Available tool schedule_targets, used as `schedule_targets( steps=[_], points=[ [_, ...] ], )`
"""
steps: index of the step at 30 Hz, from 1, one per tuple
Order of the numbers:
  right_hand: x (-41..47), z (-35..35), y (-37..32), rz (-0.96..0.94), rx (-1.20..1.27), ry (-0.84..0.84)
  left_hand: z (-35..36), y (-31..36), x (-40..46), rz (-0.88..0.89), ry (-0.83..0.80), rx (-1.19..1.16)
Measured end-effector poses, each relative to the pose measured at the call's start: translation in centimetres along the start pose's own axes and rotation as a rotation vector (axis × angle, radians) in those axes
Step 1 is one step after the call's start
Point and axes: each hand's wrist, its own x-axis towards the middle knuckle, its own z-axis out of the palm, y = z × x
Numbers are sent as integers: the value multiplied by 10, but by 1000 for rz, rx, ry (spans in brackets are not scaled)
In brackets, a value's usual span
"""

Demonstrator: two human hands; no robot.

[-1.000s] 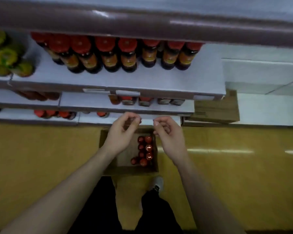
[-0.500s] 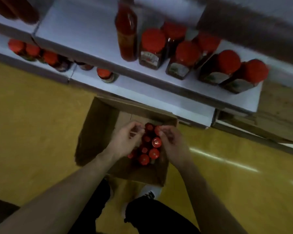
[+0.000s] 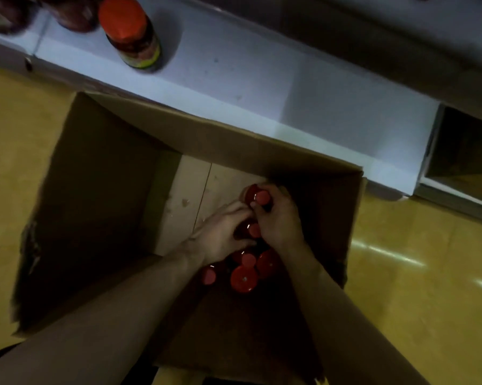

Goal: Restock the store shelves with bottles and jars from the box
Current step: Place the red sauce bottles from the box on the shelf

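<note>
yellow floor (image 3: 25,129) surrounds an open cardboard box (image 3: 100,207), which sits just below a white shelf (image 3: 262,87) at 12 o'clock. both hands reach inside the box. right hand (image 3: 281,218) curls around a red-capped bottle (image 3: 257,196); left hand (image 3: 223,234) curls around another bottle (image 3: 252,229) beside it. more red caps (image 3: 244,277) cluster at 6 o'clock of the hands. one red-lidded jar (image 3: 134,37) stands on the shelf at 11 o'clock.
</note>
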Motion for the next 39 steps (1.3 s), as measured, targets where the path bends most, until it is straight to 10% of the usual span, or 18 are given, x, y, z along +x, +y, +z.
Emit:
schedule_targets(
  steps=[17,39],
  points=[
    [-63,-47,-45,7,-12,-56,-75,35,-75,-80,184,-209],
    [-401,-411,-454,-442,97,53,-477,484,-309,232,222,-353]
  ],
)
